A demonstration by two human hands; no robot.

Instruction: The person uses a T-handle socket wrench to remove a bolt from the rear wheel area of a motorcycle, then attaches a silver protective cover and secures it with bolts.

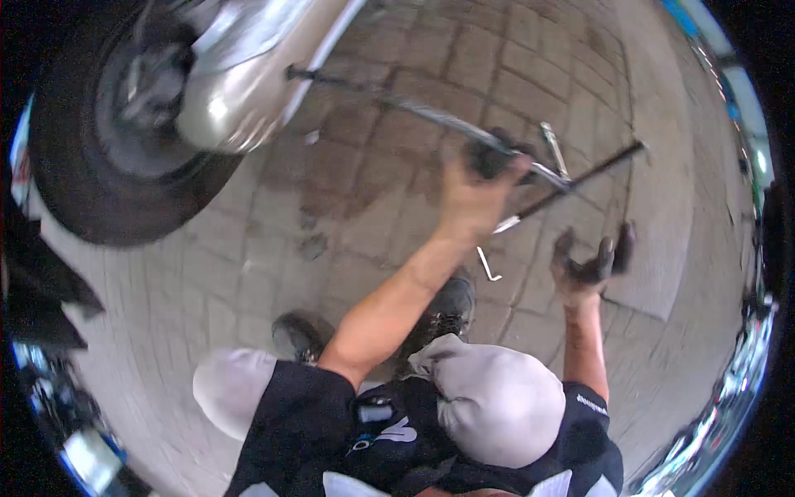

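My left hand [489, 170] is closed around the shaft of a long metal T-shaped wrench [443, 118], close to its crossing bar. The shaft runs up and left to a dark end beside the vehicle's rounded pale body panel [217, 108]. Its crossbar [603, 169], dark toward the far right and shiny at the near left, slants across beyond the hand. My right hand [593, 261], dark over the fingers, is open with nothing in it, a little nearer than the crossbar. Motion blurs both hands somewhat.
A large black tyre [79, 178] stands at the left. On the paving [364, 186] lie a bent L-shaped silver tool [489, 265] and, partly behind the crossbar, a slim silver tool [553, 147]. A flat greyish slab or sheet [658, 248] lies at the right. My shoes [451, 308] are below.
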